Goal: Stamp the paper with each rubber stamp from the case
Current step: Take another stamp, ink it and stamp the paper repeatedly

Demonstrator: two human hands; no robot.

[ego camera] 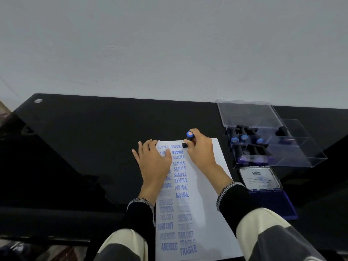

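Note:
A white paper (207, 213) lies on the black table, covered in two columns of blue stamped words such as SAMPLE, AIR MAIL and FRAGILE. My left hand (153, 161) rests flat on the paper's upper left part, fingers straight. My right hand (200, 149) grips a black rubber stamp (189, 139) with a blue cap, its base down on the paper near the top edge, right of a FRAGILE print. The clear plastic case (293, 159) stands to the right with several black, blue-capped stamps (244, 137) inside.
The case's clear lid (246, 112) stands open behind it. An open blue ink pad (273, 204), its labelled lid (259, 178) raised, sits right of the paper near my right sleeve. A grey wall rises behind the table's far edge.

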